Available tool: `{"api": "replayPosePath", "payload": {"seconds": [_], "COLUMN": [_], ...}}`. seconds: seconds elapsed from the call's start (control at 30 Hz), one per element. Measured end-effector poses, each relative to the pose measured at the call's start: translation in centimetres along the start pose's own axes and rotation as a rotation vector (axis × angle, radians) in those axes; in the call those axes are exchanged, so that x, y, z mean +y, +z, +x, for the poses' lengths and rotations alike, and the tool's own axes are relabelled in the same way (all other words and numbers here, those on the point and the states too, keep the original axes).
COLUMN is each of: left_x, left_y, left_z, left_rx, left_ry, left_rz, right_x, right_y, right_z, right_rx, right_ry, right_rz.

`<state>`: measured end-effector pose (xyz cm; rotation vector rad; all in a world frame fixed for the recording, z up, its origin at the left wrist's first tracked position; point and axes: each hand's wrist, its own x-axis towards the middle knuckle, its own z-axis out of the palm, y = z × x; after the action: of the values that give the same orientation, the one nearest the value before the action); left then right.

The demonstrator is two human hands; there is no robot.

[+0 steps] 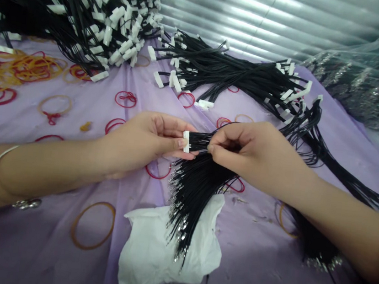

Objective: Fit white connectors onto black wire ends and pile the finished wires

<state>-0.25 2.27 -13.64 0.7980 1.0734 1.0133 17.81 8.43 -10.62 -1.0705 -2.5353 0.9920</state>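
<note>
A small white connector (186,141) is pinched between the thumb and fingers of my left hand (155,135). Black wires (199,141) run out of its right side toward my right hand (244,146), whose thumb and forefinger are closed together on a wire close to the connector. Below both hands a fan of loose black wires (201,185) spreads downward, their ends tipped with shiny metal terminals (180,233). Those ends lie over a crumpled white cloth (160,267). My right palm is turned away, so its other fingers are partly hidden.
Finished-looking black cables with white connectors (233,69) lie bundled behind my hands; a larger heap (121,18) rises at back left. Rubber bands (92,226) are scattered over the purple tablecloth (41,253). Clear plastic bags (365,85) sit at right, near a metal shutter (260,17).
</note>
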Motion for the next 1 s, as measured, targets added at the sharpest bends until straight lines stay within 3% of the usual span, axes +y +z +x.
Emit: {"api": "replayPosePath", "payload": {"seconds": [0.23,0.53,0.63,0.8,0.83,0.93,1.0], "left_x": [-0.1,-0.3,0.1,1.9,2.2,2.7,2.5], "left_y": [0.1,0.2,0.0,0.6,0.8,1.5,1.8], "left_z": [0.1,-0.1,-0.3,-1.0,-1.1,-1.4,-1.4], "left_rx": [0.033,0.018,-0.020,-0.010,-0.015,-0.043,-0.042], "left_ry": [-0.012,0.001,0.038,0.106,0.123,0.176,0.213], "left_rz": [0.004,0.016,-0.028,-0.049,-0.049,-0.065,-0.079], "right_x": [0.0,0.3,-0.7,-1.2,-0.6,2.2,3.9], "right_y": [1.0,1.6,-0.6,-6.6,-7.4,-8.7,-8.8], "right_z": [-0.3,0.0,-0.7,-1.7,-1.6,-0.7,-0.3], "right_rx": [0.096,0.037,0.079,0.425,0.398,0.013,-0.131], "right_ry": [-0.094,-0.189,-0.305,-0.448,-0.451,-0.384,-0.369], "right_rz": [-0.104,-0.145,-0.235,-0.474,-0.504,-0.507,-0.493]}}
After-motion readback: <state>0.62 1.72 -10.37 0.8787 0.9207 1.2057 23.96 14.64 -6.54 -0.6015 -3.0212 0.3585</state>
